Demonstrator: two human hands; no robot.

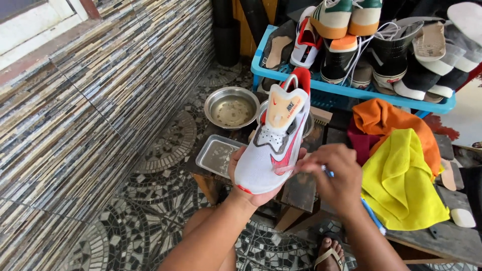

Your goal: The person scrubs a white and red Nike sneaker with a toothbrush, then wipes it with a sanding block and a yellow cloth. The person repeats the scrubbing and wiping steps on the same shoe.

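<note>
My left hand [249, 186] cups a white sneaker [273, 145] with red trim from below, toe toward me, heel loop pointing away. My right hand [335, 174] is closed around a thin blue-handled brush [372, 215], its head hidden at the shoe's right side near the red side mark. The brush handle sticks out below my wrist toward the yellow cloth [399, 180].
A round metal bowl [231, 106] and a flat metal tray [217, 154] sit on a low wooden table [301, 193]. An orange cloth [389, 120] lies behind the yellow one. A blue crate [351, 90] holds several shoes. A tiled wall runs along the left, my sandalled foot [329, 256] below.
</note>
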